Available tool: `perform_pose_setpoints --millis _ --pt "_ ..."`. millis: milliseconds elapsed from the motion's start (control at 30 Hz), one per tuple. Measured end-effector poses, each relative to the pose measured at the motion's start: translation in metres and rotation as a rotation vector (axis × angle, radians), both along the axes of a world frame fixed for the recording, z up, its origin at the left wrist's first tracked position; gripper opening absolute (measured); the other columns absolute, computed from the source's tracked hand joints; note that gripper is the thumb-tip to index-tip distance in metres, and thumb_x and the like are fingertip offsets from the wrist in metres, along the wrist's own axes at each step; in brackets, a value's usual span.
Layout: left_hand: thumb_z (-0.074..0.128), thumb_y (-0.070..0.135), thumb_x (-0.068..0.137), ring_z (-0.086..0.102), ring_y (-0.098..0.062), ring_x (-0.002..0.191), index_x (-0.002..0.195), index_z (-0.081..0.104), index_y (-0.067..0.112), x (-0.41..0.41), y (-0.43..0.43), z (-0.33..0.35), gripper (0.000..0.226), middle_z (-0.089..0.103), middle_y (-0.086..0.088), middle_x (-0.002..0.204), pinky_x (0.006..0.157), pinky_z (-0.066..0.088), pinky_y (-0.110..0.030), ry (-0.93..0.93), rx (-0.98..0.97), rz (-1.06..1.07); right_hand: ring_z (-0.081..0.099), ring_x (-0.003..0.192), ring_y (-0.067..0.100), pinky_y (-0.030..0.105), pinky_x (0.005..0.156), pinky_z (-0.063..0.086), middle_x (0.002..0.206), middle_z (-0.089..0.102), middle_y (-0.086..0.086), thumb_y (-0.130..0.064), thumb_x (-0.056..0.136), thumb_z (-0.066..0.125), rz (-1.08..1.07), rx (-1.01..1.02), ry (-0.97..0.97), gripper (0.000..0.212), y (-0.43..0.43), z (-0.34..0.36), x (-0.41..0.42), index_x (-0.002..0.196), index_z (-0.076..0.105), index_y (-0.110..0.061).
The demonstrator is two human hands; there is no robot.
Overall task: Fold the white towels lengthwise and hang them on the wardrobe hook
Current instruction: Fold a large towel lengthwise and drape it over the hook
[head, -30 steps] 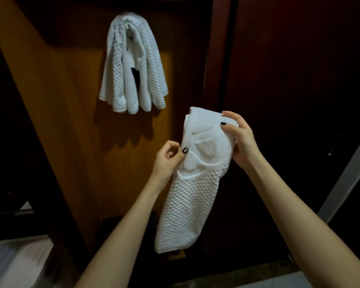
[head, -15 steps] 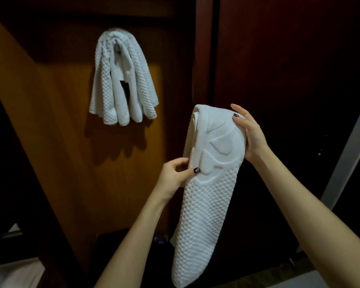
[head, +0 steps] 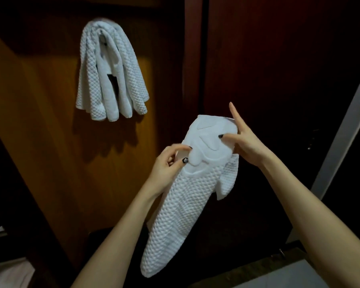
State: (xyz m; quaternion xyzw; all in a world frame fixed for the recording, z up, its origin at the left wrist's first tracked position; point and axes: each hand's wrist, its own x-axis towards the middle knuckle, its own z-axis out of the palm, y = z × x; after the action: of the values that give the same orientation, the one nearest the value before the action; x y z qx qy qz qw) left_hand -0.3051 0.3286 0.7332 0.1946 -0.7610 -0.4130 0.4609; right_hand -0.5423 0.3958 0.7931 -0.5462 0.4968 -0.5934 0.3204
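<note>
A folded white waffle towel (head: 181,215) hangs long and narrow between my hands, its smooth embossed band at the top. My left hand (head: 166,169) pinches the towel's left edge with thumb and fingers. My right hand (head: 243,142) holds the top right, thumb pressed on the front, index finger pointing up. A loose flap sticks out at the towel's right side. Several white towels (head: 110,73) hang in a bunch on the wardrobe panel at upper left; the hook under them is hidden.
The lit orange-brown wardrobe panel (head: 50,142) lies to the left, a dark red-brown door (head: 279,59) straight ahead. A pale grey frame (head: 341,132) slants at the right. White fabric (head: 6,273) shows at bottom left, a light surface (head: 289,277) at bottom right.
The towel's top has dropped and tilted left. My right thumb now presses on the front and its index finger is raised. A flap has come out at the right side.
</note>
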Motion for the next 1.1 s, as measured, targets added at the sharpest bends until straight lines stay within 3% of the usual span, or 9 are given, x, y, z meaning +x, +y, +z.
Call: perform_pose_setpoints --millis 133,267,400,533,667,800,900,967,1100 --pt "0.057 0.013 0.094 0.059 -0.014 0.107 0.109 0.062 0.032 0.000 0.000 -0.009 0.025 0.060 -0.002 0.119 0.092 0.050 -0.038 -0.037 0.069 0.008 0.071 0.080 0.025 0.034 0.056 0.057 0.105 0.070 0.003 -0.009 0.084 0.073 -0.043 0.029 -0.091 0.097 -0.001 -0.015 0.007 0.147 0.016 -0.056" --pt "0.058 0.010 0.093 0.061 -0.009 0.094 0.100 0.061 0.030 -0.010 0.004 -0.007 0.022 0.060 0.000 0.114 0.073 0.049 -0.018 0.074 0.110 -0.014 0.069 0.100 0.019 0.028 0.062 0.057 0.150 0.043 -0.001 -0.027 0.097 0.058 -0.098 0.070 -0.561 0.074 -0.001 -0.047 0.022 0.152 0.012 -0.045" --pt "0.058 0.008 0.094 0.058 -0.007 0.104 0.091 0.066 0.026 -0.021 0.004 -0.015 0.020 0.059 -0.011 0.117 0.090 0.047 -0.027 0.042 0.180 0.026 0.071 0.071 0.010 0.027 0.051 0.053 0.133 0.055 -0.003 -0.040 0.094 0.060 -0.055 0.251 -0.239 0.067 0.012 -0.071 0.026 0.148 0.021 -0.051" --pt "0.055 0.011 0.096 0.058 -0.003 0.103 0.091 0.067 0.029 -0.025 0.007 -0.020 0.023 0.059 -0.008 0.119 0.088 0.050 -0.021 0.008 0.193 0.008 0.069 0.070 0.011 0.028 0.058 0.055 0.085 0.073 -0.003 -0.019 0.092 0.063 -0.104 0.279 -0.362 0.049 0.019 -0.088 0.019 0.139 0.050 -0.029" --pt "0.055 0.012 0.097 0.060 -0.013 0.107 0.093 0.069 0.026 -0.017 -0.003 -0.012 0.020 0.062 -0.004 0.117 0.086 0.052 -0.029 -0.004 0.168 0.005 0.067 0.077 0.016 0.028 0.060 0.054 0.091 0.073 -0.002 -0.011 0.092 0.060 -0.095 0.241 -0.409 0.029 0.017 -0.085 0.022 0.117 0.067 -0.024" --pt "0.063 0.018 0.092 0.065 -0.015 0.103 0.099 0.069 0.034 0.000 -0.009 -0.015 0.018 0.066 0.003 0.115 0.072 0.053 -0.024 0.010 0.335 -0.052 0.065 0.070 0.014 0.025 0.059 0.051 0.077 0.071 -0.001 -0.007 0.095 0.055 -0.062 0.199 -0.497 0.036 0.010 -0.081 0.034 0.131 0.058 -0.013" --pt "0.072 0.011 0.082 0.066 -0.021 0.105 0.113 0.061 0.032 0.013 -0.011 -0.023 0.039 0.060 -0.007 0.126 0.075 0.055 -0.027 -0.023 0.508 -0.245 0.065 0.102 0.039 0.031 0.075 0.051 0.118 0.065 0.019 -0.016 0.095 0.059 0.013 0.197 -0.358 0.047 0.010 -0.075 0.039 0.140 0.050 -0.028" --pt "0.075 0.005 0.078 0.065 -0.025 0.107 0.109 0.059 0.035 0.015 -0.011 -0.027 0.045 0.056 -0.005 0.130 0.078 0.056 -0.032 -0.033 0.497 -0.225 0.066 0.109 0.029 0.033 0.077 0.055 0.130 0.059 0.007 -0.014 0.089 0.067 0.053 0.198 -0.220 0.061 0.010 -0.074 0.042 0.140 0.047 -0.040" --pt "0.076 0.008 0.078 0.065 -0.006 0.101 0.097 0.068 0.032 0.009 -0.011 -0.023 0.032 0.064 0.016 0.114 0.074 0.053 -0.020 0.094 0.346 -0.123 0.069 0.102 0.024 0.033 0.070 0.059 0.118 0.067 0.000 0.005 0.084 0.066 0.003 0.111 -0.278 0.068 0.001 -0.068 0.043 0.134 0.054 -0.040"
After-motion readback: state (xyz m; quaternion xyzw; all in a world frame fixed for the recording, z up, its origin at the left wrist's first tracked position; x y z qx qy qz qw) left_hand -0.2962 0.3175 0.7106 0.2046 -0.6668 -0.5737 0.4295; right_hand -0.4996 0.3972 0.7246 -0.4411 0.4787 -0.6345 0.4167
